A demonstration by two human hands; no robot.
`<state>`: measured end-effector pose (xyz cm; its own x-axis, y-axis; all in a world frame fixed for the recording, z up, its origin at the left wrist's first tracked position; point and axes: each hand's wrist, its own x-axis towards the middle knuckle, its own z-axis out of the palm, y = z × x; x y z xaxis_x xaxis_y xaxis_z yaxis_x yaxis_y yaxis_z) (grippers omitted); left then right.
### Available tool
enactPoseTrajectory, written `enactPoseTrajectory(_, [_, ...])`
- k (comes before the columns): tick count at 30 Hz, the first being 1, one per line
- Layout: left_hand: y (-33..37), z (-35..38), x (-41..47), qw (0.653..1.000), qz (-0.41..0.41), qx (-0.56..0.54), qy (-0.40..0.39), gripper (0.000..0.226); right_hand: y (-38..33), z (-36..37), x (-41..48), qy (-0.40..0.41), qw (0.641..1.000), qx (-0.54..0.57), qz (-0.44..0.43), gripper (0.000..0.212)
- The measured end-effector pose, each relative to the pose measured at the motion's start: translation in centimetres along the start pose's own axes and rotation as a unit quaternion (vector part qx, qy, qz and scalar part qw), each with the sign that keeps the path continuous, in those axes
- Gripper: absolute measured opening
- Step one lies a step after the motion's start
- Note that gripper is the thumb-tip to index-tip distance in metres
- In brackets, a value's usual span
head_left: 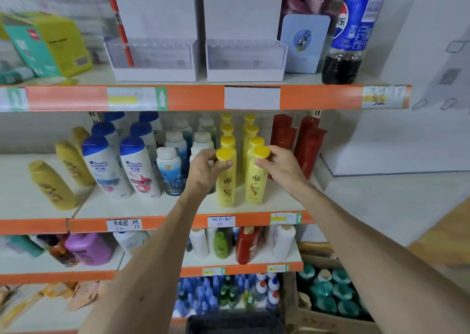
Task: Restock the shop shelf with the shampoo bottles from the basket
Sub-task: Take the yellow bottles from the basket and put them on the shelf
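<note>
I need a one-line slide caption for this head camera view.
Left hand grips the left yellow bottle, right hand the right yellow bottle, both standing on the shelf.

You've got eight yellow bottles (253, 188) in two rows of four, six blue-capped white bottles (138, 171), three gold bottles (53, 186), two white boxes (152, 16) and one cola bottle (348, 41).
</note>
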<state>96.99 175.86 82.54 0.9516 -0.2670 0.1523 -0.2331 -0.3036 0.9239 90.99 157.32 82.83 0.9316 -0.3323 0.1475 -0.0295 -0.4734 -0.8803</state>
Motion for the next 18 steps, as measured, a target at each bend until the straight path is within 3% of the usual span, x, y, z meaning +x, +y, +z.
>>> enactPoseTrajectory(5, [-1.5,0.8,0.6,1.000,-0.006,0.006,-0.006,0.025,1.4,0.3,0.9,0.003,1.000,-0.009,0.012,0.016])
enactPoseTrajectory(8, [-1.6,1.2,0.8,1.000,-0.013,0.002,-0.017,0.016,2.0,0.3,1.2,-0.002,1.000,-0.016,0.024,0.016])
enactPoseTrajectory(11, [-1.6,1.6,1.2,1.000,-0.002,0.015,-0.026,0.025,2.6,0.4,1.3,-0.014,0.999,-0.017,0.030,0.012])
enactPoseTrajectory(14, [-1.8,1.8,2.0,0.998,0.006,0.048,-0.043,0.008,2.9,0.7,1.4,-0.028,0.999,-0.018,0.029,0.011])
enactPoseTrajectory(18, [-2.2,1.6,2.7,0.994,0.024,0.097,-0.045,0.017,2.7,1.1,1.7,-0.048,0.998,-0.037,0.010,0.016])
